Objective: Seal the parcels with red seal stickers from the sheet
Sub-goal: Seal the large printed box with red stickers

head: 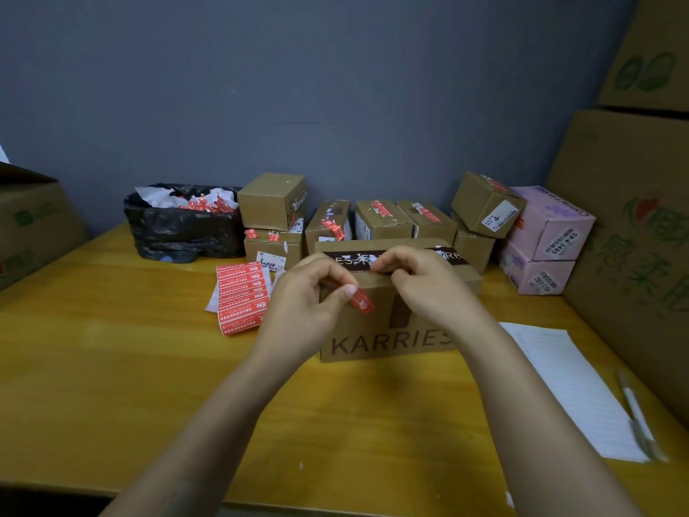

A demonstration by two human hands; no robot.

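Red sticker (362, 301) in left hand (309, 292)

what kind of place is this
Probably a small parcel-packing corner: labelled parcels line the wall, a sheet of red stickers lies on the wooden table, and big cartons stand at the right.

Both arms bare as far as they show. L hand (309, 292) & R hand (421, 289): slim fingers, faint creases at the joints. L thumbnail (351, 291) cut short, rounded tip. L forearm (223, 404) & R forearm (522, 386) slender, narrowing to thin wrists. R knuckles make a low ridge.
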